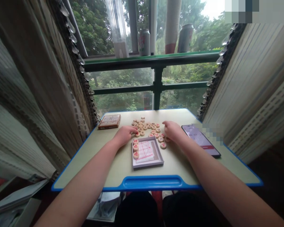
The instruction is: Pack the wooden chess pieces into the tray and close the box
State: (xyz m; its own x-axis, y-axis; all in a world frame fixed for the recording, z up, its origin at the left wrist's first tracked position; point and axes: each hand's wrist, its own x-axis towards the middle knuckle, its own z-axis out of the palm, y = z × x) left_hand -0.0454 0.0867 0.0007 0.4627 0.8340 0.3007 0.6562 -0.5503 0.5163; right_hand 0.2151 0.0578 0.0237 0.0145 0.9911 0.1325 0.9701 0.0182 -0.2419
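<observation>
Round wooden Chinese chess pieces (pixel 145 127) with red or dark characters lie in a loose heap mid-table. My left hand (pixel 124 135) is at the heap's left edge, its fingertips closed on a red-marked Chinese chess piece (pixel 137 134). On the right side of the heap, my right hand (pixel 172 130) rests low with its index finger stretched out; its other fingers are mostly hidden. Nearer me sits an open shallow box (pixel 159 164). Three red-marked pieces (pixel 135 147) form a column along its left wall, beside a folded paper board (pixel 145 151) with red lines.
A flat decorated box lid (pixel 109 121) lies at the table's back left. To the right of my right hand is a phone (pixel 201 141). The table (pixel 92 164) has a raised blue rim, and cans (pixel 144 42) stand on the window ledge behind it.
</observation>
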